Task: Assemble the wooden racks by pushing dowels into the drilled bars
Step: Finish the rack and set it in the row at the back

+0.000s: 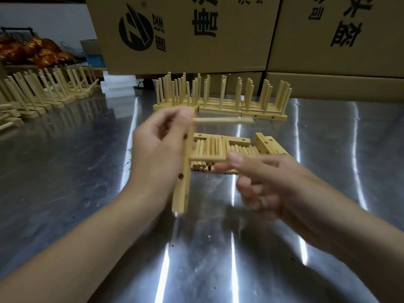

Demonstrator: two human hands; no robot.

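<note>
one dowel (pixel 207 158) ends behind the blurred right grip (pixel 269 184).

We count two hands, a left hand (pixel 157 154) and a right hand (pixel 266 182), and one held bar (pixel 183 189). Two pegs stick out of it: an upper dowel (pixel 223 120) and a middle dowel (pixel 207 158). On the one table (pixel 87 193) we make out at least two loose bars (pixel 220 138) and one heap of loose dowels (pixel 212 147), too crowded to count. Finished racks stand in two groups, a far row (pixel 218 101) and a left row (pixel 43 92). We see at least three cardboard boxes (pixel 185 33).
</note>
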